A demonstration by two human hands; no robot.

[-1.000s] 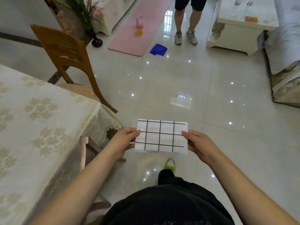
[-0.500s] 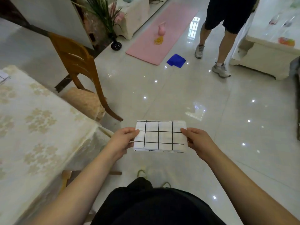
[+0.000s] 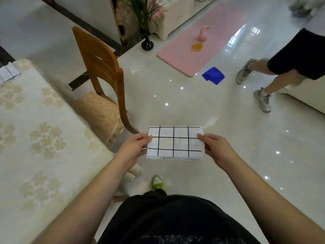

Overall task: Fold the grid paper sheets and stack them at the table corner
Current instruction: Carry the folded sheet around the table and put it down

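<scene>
We hold the folded grid paper mid-frame above the floor, left hand and right hand pinching its short edges, lower fingers hidden underneath. At the upper left, more grid paper on the table is cut off by the frame.

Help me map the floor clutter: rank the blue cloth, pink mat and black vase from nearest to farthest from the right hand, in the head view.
From the right hand:
1. Blue cloth, on the floor ahead, slightly right.
2. Pink mat, just beyond the cloth.
3. Black vase, far ahead to the left, by the wall.
</scene>
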